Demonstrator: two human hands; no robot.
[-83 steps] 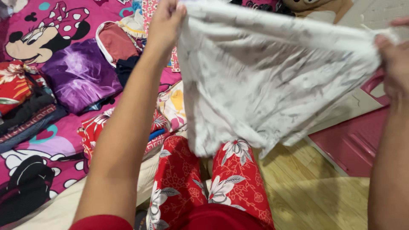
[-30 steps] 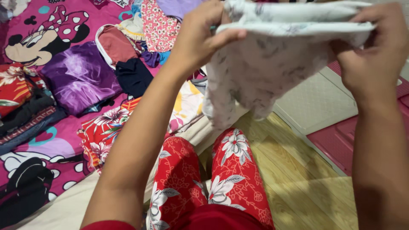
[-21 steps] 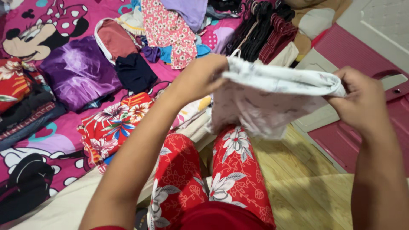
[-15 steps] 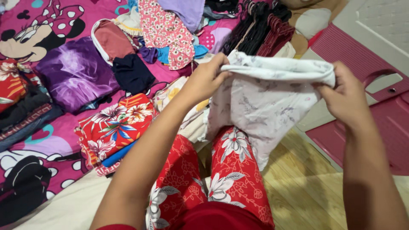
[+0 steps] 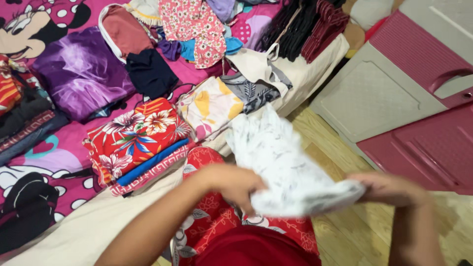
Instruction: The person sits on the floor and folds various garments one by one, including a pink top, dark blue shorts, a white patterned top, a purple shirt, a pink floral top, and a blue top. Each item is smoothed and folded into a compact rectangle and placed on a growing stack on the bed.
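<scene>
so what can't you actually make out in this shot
Head view only:
- White patterned garment: motion blur smears its print and shape.
- Left hand and right hand: blur and cloth hide the fingertips and grip.
- Dark hangers: cut off by the top edge.
- Folded stack: cropped at the left edge.

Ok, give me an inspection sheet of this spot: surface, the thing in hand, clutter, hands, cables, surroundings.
Surface: pink cartoon-print bedsheet on a bed, mostly covered with clothes.
Thing in hand: white patterned garment, partly folded, held low over the person's lap.
Clutter: folded red floral stack, purple garment, yellow-and-white garment, dark hangers.
Hands: left hand and right hand each grip an end of the white garment; both blurred.
Cables: nothing seen.
Surroundings: wooden floor, pink-and-cream cabinet at the right.
</scene>
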